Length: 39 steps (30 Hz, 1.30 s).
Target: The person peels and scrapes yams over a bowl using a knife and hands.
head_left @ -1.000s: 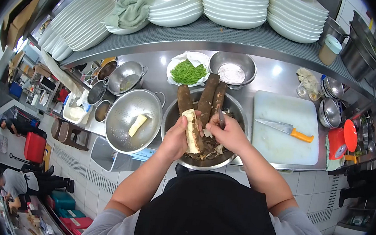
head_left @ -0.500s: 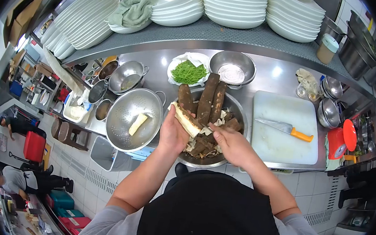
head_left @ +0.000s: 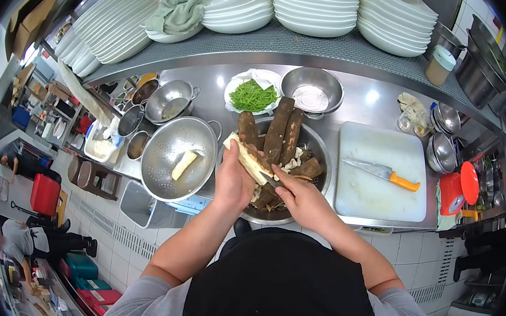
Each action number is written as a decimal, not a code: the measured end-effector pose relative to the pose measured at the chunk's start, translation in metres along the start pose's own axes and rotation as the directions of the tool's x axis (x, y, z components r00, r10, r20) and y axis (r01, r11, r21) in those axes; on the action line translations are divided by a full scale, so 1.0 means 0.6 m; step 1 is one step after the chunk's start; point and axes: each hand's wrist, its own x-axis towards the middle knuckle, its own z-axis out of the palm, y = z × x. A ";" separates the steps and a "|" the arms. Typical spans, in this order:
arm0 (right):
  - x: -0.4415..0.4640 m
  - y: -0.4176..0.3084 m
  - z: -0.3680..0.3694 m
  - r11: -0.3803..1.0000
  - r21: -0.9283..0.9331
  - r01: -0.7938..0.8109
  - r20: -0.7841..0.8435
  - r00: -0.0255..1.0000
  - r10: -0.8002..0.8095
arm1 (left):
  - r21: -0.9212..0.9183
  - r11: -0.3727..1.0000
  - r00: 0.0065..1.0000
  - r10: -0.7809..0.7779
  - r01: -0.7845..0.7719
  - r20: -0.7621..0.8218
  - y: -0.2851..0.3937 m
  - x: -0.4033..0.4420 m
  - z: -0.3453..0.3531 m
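Observation:
My left hand (head_left: 233, 182) is wrapped round a partly peeled root (head_left: 247, 159), pale on one side with brown skin along the other. The fingers of my right hand (head_left: 303, 200) close on a small dark tool (head_left: 271, 180), whose blade touches the root's lower end; its exact shape is hard to make out. Both hands are over a metal bowl (head_left: 330, 165) holding unpeeled brown roots (head_left: 278, 131) and peel scraps (head_left: 273, 199). One peeled piece (head_left: 184, 165) lies in the colander (head_left: 163, 143) to the left.
An orange-handled knife (head_left: 406, 182) lies on a white cutting board (head_left: 380, 201) at right. Greens (head_left: 253, 97) and a metal bowl (head_left: 312, 90) stand behind. A shelf (head_left: 294, 49) bears stacked plates. Two people are far off at left.
The root has turned from near upright to a slant, its top toward the left. My right hand dropped away from it, then came back, bringing the tool against its lower end.

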 end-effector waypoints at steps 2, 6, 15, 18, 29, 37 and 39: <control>-0.001 0.001 0.008 1.000 0.007 0.003 -0.008 1.000 -0.003 | 0.036 0.999 0.999 0.030 -0.030 -0.011 0.001 -0.009 0.014; -0.001 0.007 0.038 1.000 -0.012 -0.024 -0.082 0.996 0.023 | 0.103 0.989 0.991 0.114 -0.107 -0.069 -0.009 -0.012 0.021; 0.015 0.013 0.048 0.994 0.008 -0.107 -0.113 0.988 0.107 | 0.243 0.966 0.963 0.148 -0.091 -0.227 -0.028 0.008 0.014; 0.033 0.020 0.020 0.989 -0.058 -0.137 0.024 0.990 0.138 | 0.310 0.951 0.982 0.075 -0.018 -0.173 -0.023 0.022 -0.017; 0.057 0.005 -0.020 0.735 0.179 -0.654 0.500 0.704 0.505 | 0.179 0.976 0.982 -0.093 0.123 -0.165 -0.008 0.024 -0.035; 0.025 0.036 0.039 0.987 0.141 -0.072 0.070 0.996 0.063 | 0.113 0.991 0.984 -0.055 0.075 -0.168 -0.017 0.011 -0.018; 0.027 0.032 0.040 0.982 0.156 -0.109 0.078 0.992 0.097 | 0.150 0.988 0.983 -0.017 0.045 -0.184 -0.027 0.003 -0.009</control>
